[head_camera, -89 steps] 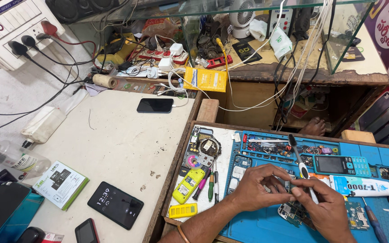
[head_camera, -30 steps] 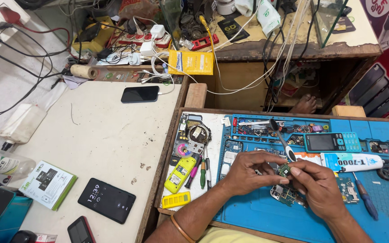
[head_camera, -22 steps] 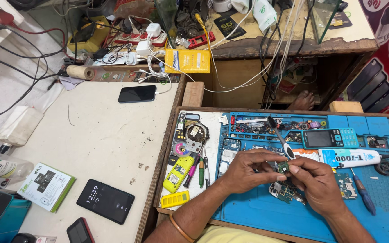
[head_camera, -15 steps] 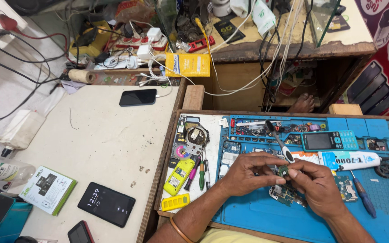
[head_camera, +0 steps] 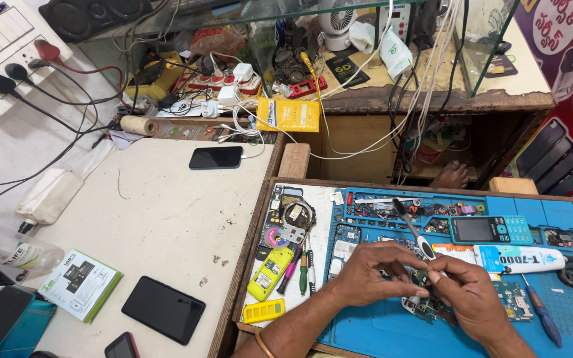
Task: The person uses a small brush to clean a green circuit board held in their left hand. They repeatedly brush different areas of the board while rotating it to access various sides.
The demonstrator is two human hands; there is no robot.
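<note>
I've got both hands mid blue mat (head_camera: 392, 335), near its front edge. Left hand (head_camera: 374, 273) and right hand (head_camera: 470, 298) fingers pinched shut on a small circuit board (head_camera: 422, 276) btwn them. Brush (head_camera: 414, 230) leans just behind it; glue tube (head_camera: 518, 259) lies to the right, twd the mat's right edge.

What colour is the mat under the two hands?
The mat is blue, seen best in the head view.
</note>
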